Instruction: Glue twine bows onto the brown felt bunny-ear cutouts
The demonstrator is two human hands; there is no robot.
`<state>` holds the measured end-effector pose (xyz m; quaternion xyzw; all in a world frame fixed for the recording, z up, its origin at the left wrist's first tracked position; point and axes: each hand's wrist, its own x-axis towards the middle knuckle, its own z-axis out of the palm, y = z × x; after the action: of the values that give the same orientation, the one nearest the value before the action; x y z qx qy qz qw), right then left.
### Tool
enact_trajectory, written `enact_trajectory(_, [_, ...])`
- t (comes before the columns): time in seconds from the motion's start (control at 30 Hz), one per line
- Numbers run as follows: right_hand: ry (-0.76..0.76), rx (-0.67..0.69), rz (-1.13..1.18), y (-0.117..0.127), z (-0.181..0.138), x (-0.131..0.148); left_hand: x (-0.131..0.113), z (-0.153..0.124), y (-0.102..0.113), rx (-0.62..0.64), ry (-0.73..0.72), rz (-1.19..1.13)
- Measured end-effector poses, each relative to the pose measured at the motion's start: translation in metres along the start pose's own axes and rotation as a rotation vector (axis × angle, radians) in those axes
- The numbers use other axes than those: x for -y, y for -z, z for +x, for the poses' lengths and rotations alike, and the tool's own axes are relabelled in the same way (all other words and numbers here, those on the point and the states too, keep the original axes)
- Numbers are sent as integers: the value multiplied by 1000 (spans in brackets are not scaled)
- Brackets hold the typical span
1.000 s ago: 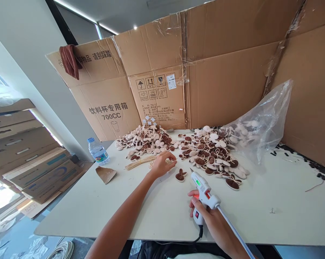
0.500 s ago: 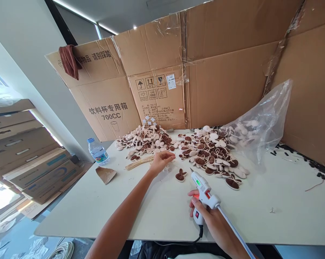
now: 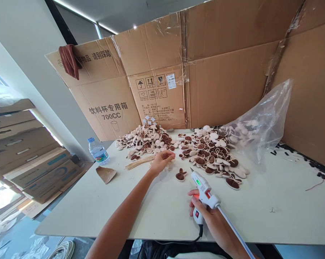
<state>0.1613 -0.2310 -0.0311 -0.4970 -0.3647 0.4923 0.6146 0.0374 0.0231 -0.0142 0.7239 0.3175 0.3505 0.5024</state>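
My right hand (image 3: 201, 208) is wrapped round a white hot glue gun (image 3: 202, 187), its nozzle pointing up and left above the table. A long glue stick (image 3: 234, 230) runs out of its back end. My left hand (image 3: 163, 162) is over a small heap of thin pale cord pieces (image 3: 167, 167), fingers curled together; whatever they pinch is too small to make out. Between the hands lies a brown plush piece with rabbit-like ears (image 3: 181, 175). Beside my left wrist is a bundle of straight beige cords (image 3: 139, 163).
Behind my hands are two piles of brown and cream plush pieces, a left pile (image 3: 146, 138) and a right pile (image 3: 213, 154). A clear plastic bag (image 3: 270, 118), water bottle (image 3: 98, 153) and cardboard scrap (image 3: 106, 175) are on the table. Tall cardboard (image 3: 219, 82) walls the back.
The fingers of my left hand have curled in more over the cord pieces. My right hand and the glue gun have stayed in place.
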Motion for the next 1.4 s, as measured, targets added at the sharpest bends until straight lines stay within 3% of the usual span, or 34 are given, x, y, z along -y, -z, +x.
enact_trajectory(0.5, [-9,1,-1,1,0,-1,0,-3,-2,137,-95,173])
enact_trajectory(0.73, [0,2,6,0,1,-4,-4,-6,-4,233,-67,225])
enact_trajectory(0.97, [-1,-1,-25,2,0,-1,-14,-11,-9,353,-208,314])
enact_trajectory(1.4, [-5,19,11,0,-1,1,-12,-14,-12,417,-237,404])
